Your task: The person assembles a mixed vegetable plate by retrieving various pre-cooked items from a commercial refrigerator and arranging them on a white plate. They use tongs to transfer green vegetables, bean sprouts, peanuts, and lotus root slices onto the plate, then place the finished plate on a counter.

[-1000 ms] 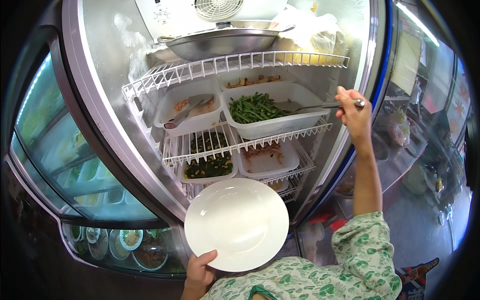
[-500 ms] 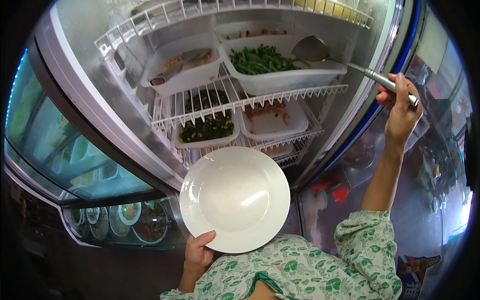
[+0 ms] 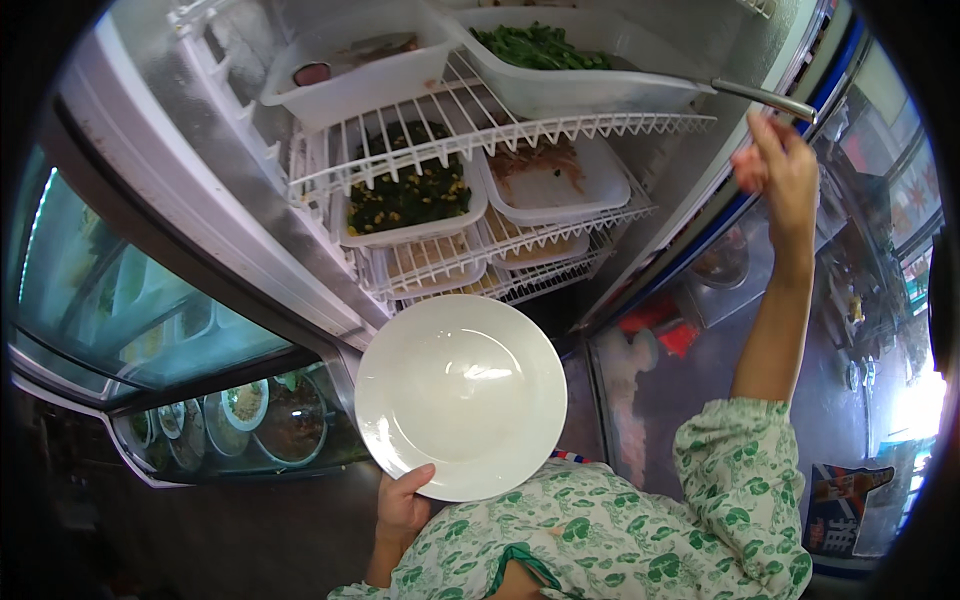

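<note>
Holds a white plate (image 3: 460,385) just ahead of the left hand (image 3: 403,508), pinching its near-left rim, thumb on top, other fingers partly hidden. Has the right hand (image 3: 785,175) raised well beyond the plate, fingers parted and loosely bent, just below a metal utensil handle (image 3: 765,98); cannot tell whether touching it. Faces, left of the right hand, a white tub (image 3: 590,92) of green beans (image 3: 535,47) on a wire shelf (image 3: 500,133). Has, straight ahead of the left hand beyond the plate, dark greens (image 3: 415,200) in another tub.
</note>
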Action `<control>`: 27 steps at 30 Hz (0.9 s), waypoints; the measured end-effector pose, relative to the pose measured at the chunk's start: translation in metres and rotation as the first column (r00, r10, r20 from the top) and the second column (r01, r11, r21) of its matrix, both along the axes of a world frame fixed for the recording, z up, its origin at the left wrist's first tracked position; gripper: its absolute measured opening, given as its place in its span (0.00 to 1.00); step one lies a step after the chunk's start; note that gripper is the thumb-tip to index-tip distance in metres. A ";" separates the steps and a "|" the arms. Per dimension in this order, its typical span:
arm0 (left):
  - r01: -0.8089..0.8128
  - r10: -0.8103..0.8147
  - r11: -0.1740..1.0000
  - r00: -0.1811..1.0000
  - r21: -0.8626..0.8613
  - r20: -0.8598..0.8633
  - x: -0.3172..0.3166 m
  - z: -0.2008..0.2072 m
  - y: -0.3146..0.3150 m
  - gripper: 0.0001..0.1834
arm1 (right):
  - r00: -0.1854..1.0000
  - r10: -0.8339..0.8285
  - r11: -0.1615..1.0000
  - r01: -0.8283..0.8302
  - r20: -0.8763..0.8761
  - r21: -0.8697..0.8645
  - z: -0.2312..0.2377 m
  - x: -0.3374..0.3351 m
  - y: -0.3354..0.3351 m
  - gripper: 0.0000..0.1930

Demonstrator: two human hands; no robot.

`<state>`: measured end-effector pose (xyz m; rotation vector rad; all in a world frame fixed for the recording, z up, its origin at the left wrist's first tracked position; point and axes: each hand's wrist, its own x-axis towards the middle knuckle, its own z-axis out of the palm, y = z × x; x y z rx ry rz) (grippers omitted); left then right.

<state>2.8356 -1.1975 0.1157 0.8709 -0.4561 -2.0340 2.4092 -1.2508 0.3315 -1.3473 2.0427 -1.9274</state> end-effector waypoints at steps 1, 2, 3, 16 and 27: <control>0.023 -0.023 1.000 1.000 0.007 0.003 0.001 0.003 -0.002 0.29 | 0.997 -0.065 0.995 0.068 -0.049 0.066 -0.002 0.009 0.016 0.16; 0.026 -0.026 1.000 1.000 0.014 0.007 0.003 0.005 -0.002 0.29 | 0.998 -0.019 0.999 0.021 -0.060 0.031 -0.007 0.026 0.022 0.13; 0.019 -0.019 1.000 1.000 0.016 0.000 0.005 0.002 -0.003 0.29 | 0.997 0.024 1.000 -0.024 -0.079 -0.002 -0.008 0.049 0.024 0.11; 0.049 -0.055 0.997 0.993 -0.065 -0.101 0.008 0.011 -0.008 0.27 | 0.672 0.398 0.910 -0.373 -0.624 0.179 0.050 0.261 -0.158 0.17; 0.073 -0.081 0.993 0.993 -0.092 -0.083 0.007 0.013 -0.014 0.28 | 0.603 0.488 0.872 -0.371 -0.631 0.319 0.041 0.259 -0.163 0.21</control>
